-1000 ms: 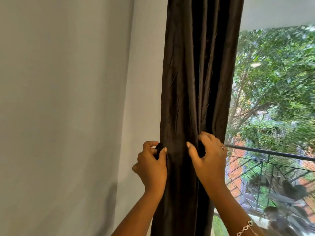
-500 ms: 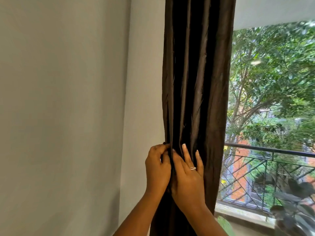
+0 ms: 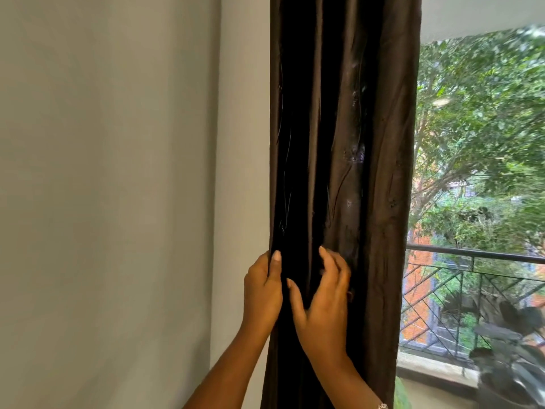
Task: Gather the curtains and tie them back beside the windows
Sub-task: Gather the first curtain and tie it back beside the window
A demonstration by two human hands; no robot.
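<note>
Dark brown curtain hangs gathered in 1 narrow column, with its left edge against the pale wall and its right edge bordering the window, a balcony railing beyond. Left hand grips the curtain's left edge, fingers wrapped behind it, thumb on the front. Right hand sits just beside it on the front folds, fingers curled, thumb spread; cannot tell whether it pinches a fold.

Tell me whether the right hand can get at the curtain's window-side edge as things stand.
Probably yes. The right hand lies on the front folds of the curtain, and only bare fabric lies between it and the window-side edge. The left hand grips the wall-side edge, out of the way.
</note>
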